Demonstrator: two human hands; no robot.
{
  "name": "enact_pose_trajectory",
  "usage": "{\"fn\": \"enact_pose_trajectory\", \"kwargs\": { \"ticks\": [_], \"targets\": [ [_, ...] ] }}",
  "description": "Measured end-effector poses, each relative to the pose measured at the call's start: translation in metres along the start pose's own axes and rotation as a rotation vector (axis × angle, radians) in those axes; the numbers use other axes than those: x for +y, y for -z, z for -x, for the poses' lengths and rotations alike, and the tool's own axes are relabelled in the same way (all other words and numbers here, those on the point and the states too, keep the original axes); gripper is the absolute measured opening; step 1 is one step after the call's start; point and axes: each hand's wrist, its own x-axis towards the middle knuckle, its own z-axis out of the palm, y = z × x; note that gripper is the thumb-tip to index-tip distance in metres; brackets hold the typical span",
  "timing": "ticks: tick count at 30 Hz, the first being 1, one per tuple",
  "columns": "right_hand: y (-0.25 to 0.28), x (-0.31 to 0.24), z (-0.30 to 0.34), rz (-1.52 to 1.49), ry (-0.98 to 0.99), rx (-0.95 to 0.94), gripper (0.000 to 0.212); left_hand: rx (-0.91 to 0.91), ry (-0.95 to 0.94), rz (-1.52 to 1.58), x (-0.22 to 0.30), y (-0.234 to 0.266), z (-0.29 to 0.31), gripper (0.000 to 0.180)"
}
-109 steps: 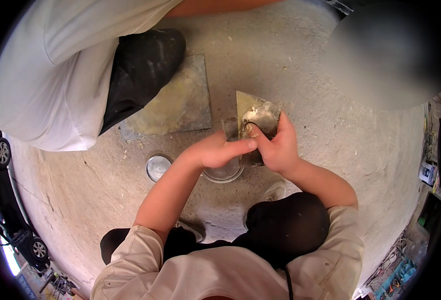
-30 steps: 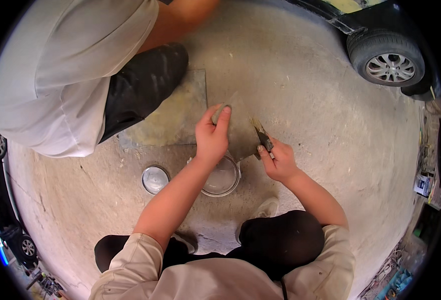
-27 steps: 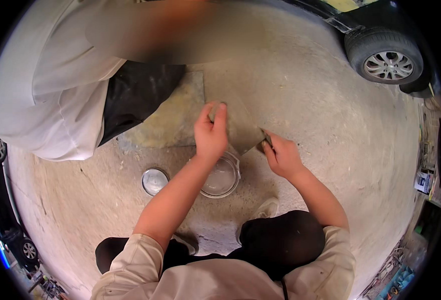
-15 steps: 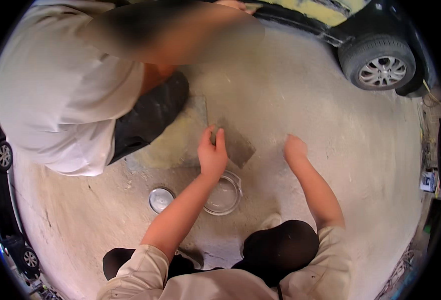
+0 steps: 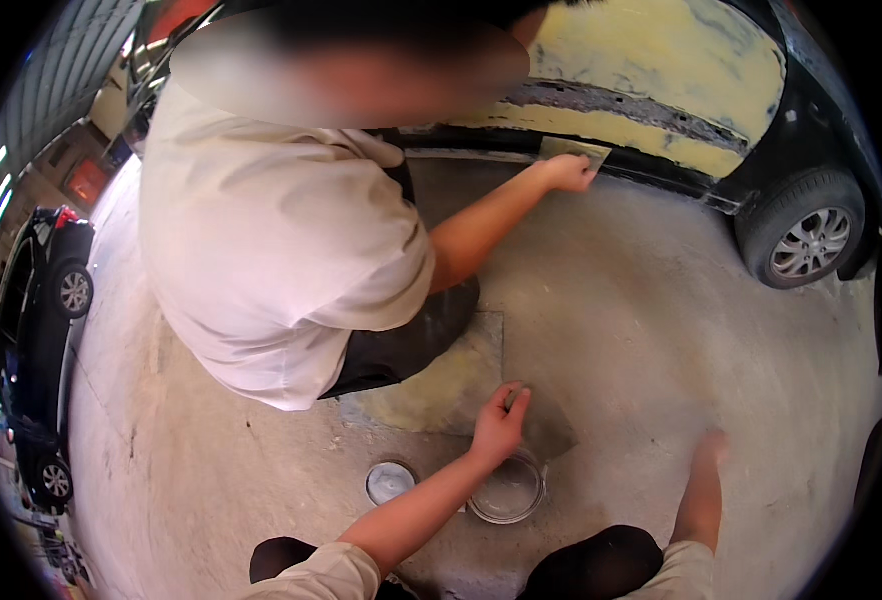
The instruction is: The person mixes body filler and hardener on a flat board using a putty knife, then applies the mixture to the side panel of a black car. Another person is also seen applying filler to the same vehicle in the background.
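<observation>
Lid on the floor; left hand, thumb and fingers gripping a dark, blurred plate that projects rightward; can near the lid; right hand, well apart, too blurred to tell its finger state.

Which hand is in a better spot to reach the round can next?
Probably the left hand. It is close to the can, though it seems to hold a thin plate. The right hand is off to the side, farther away and blurry.

Matt-looking sheet in my left hand, my matt cloth sleeve, glossy metallic dish, rough concrete floor
</observation>
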Motion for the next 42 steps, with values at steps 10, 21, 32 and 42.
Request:
{"fn": "enact_pose_trajectory", "kwargs": {
  "ticks": [10, 21, 32, 42],
  "targets": [
    [0.108, 0.001, 0.064, 0.052, 0.114, -0.736, 0.021, 0.002, -0.014, 0.044, -0.030, 0.001, 0.004, 0.029],
    [0.394, -0.125, 0.185, -1.367, 1.274, -0.038, 0.063, -0.264, 0.442, 0.856, 0.029, 0.002, -0.007, 0.030],
    [0.378, -0.115, 0.215, -1.596, 1.252, 0.182, 0.029, -0.663, 0.556, 0.696, -0.011, -0.003, 0.015, 0.042],
    [0.407, -0.125, 0.240, -1.941, 0.682, -0.621, 0.014, -0.386, 0.113, 0.265, 0.020, 0.015, 0.015, 0.056]
  ]
}}
